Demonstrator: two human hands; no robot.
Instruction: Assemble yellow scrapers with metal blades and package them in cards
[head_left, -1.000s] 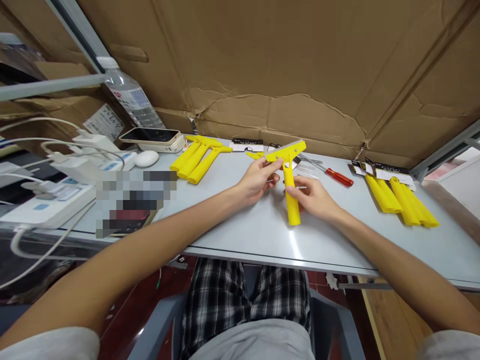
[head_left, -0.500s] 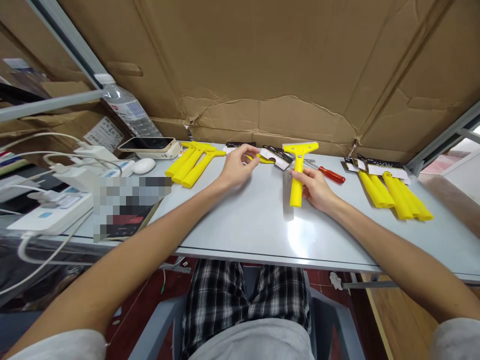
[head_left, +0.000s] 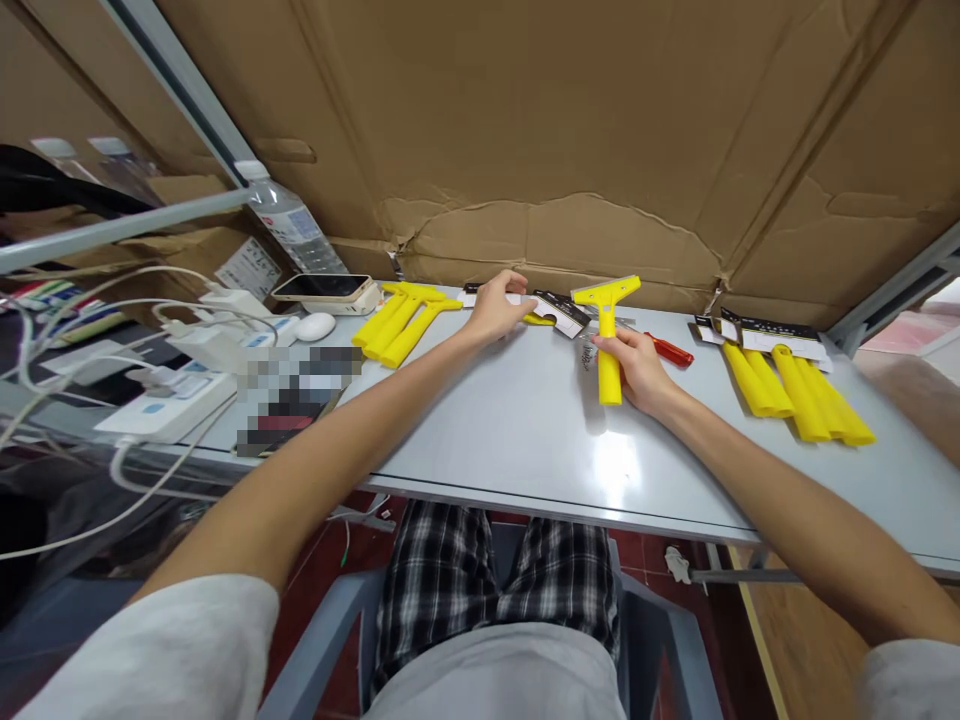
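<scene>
A yellow scraper (head_left: 610, 372) with a wide T-shaped head stands upright in my right hand (head_left: 637, 372), whose fingers are closed on its handle. My left hand (head_left: 496, 310) is at the back of the table, thumb and fingers apart, by black-and-white cardboard sleeves (head_left: 564, 314). Part of a yellow piece (head_left: 538, 320) shows beside those sleeves; the rest is hidden. Behind my right hand lies a screwdriver (head_left: 670, 351) with a red handle. Three bare yellow scrapers (head_left: 405, 335) lie left of my left hand.
Several yellow scrapers (head_left: 806, 395) with card sleeves lie at the right. On the left are a phone (head_left: 322, 288), a white mouse (head_left: 315, 327), a power strip (head_left: 161, 408) with cables, and a water bottle (head_left: 296, 225). A cardboard wall (head_left: 600, 130) rises behind the table.
My left hand has shifted toward the cardboard sleeves, and its thumb and fingers have spread from a near pinch. The scraper in my right hand has tilted slightly. The camera view has shifted a little.
</scene>
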